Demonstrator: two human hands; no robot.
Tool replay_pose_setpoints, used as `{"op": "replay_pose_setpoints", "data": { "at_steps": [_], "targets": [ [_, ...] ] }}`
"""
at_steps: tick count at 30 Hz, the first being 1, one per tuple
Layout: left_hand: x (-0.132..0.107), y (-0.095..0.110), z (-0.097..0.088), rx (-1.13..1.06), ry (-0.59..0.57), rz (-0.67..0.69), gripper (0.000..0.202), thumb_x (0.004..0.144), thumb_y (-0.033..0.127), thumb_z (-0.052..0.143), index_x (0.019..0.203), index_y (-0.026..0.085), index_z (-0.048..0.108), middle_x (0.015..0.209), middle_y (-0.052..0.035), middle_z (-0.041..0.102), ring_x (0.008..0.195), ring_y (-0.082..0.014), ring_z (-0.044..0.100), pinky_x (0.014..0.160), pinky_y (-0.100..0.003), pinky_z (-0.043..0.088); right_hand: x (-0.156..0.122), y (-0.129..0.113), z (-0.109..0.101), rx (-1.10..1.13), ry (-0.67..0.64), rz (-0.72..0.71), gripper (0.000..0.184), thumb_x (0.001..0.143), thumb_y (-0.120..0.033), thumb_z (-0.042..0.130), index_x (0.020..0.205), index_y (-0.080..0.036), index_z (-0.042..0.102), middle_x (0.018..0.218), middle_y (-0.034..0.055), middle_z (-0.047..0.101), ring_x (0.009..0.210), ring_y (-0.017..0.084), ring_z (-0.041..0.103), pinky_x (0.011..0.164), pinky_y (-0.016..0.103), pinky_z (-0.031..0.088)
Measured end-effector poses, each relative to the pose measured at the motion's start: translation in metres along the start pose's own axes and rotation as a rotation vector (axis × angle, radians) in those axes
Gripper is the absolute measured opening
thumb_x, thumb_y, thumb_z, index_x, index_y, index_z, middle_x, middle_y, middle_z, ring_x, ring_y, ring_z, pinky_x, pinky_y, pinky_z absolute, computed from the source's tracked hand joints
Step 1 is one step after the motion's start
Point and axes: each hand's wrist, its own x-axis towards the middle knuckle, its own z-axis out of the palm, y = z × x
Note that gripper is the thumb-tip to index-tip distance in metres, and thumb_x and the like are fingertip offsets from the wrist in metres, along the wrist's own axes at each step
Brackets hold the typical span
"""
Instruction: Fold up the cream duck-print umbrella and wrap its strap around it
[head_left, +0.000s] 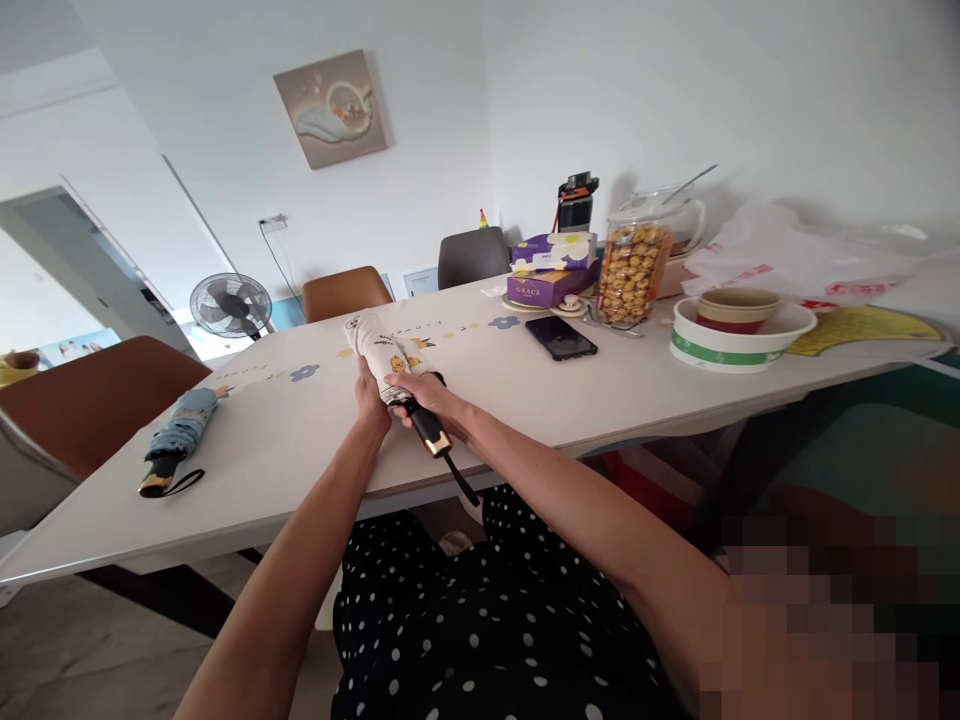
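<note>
Both my hands are closed around a folded white umbrella [375, 352] with yellow cartoon prints. My left hand [370, 398] grips the lower left side of its cloth. My right hand [431, 395] wraps the base of the canopy, just above the black handle with a gold-coloured band. A black wrist strap hangs from the handle's end over the table's front edge. The umbrella tilts away from me, its far end towards the middle of the table. Some fingers are hidden behind it. Off to the left lies a folded light-blue umbrella [182, 425] with a black and gold handle.
On the white table [300, 450] are a phone [561, 337], purple tissue boxes [551, 270], a jar of round snacks [634, 265], a black bottle [576, 205], a green-striped bowl [731, 345] holding a paper cup, and plastic bags [787, 255]. Brown chairs [346, 292] and a fan [231, 305] stand beyond.
</note>
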Motion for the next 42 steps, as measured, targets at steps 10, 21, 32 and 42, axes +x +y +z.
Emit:
{"op": "replay_pose_setpoints", "data": {
  "at_steps": [10,21,32,42],
  "targets": [
    [-0.003,0.020,-0.011,-0.982,-0.464,-0.342,0.073,0.086,0.066,0.019,0.118,0.013,0.057,0.099,-0.0109,0.068,0.089,-0.0199,0.065,0.078,-0.029,0.053,-0.005,-0.006,0.000,0.154,-0.137,0.072,0.028,0.075,-0.033,0.067,0.076,-0.017,0.045,0.060,-0.0028,0.054,0.043,0.007,0.047,0.033,0.016,0.038],
    [-0.005,0.015,-0.022,-1.056,-0.622,-0.296,0.069,0.085,0.064,0.026,0.113,0.011,0.061,0.099,-0.0114,0.069,0.097,-0.0211,0.063,0.082,-0.029,0.051,-0.008,-0.013,-0.001,0.233,-0.259,0.051,0.028,0.075,-0.030,0.067,0.072,-0.017,0.043,0.058,-0.0044,0.052,0.039,0.004,0.039,0.033,0.016,0.033],
    [-0.010,0.013,-0.011,-0.713,-0.013,0.016,0.023,0.074,0.037,0.064,0.084,0.017,0.059,0.083,-0.0025,0.062,0.073,-0.0107,0.059,0.061,-0.020,0.046,0.000,-0.004,0.006,-0.078,0.296,-0.087,0.023,0.070,-0.032,0.066,0.073,-0.017,0.050,0.054,-0.0044,0.045,0.041,0.007,0.041,0.036,0.021,0.037],
    [-0.013,0.018,-0.014,-0.650,-0.623,-0.303,0.024,0.075,0.033,0.063,0.083,0.011,0.063,0.061,-0.0038,0.062,0.049,-0.0139,0.056,0.042,-0.024,0.043,0.001,0.010,0.009,-0.563,0.319,-0.120,0.012,0.065,-0.020,0.060,0.074,-0.017,0.052,0.059,0.0002,0.052,0.053,0.013,0.051,0.045,0.024,0.043]
  ]
}}
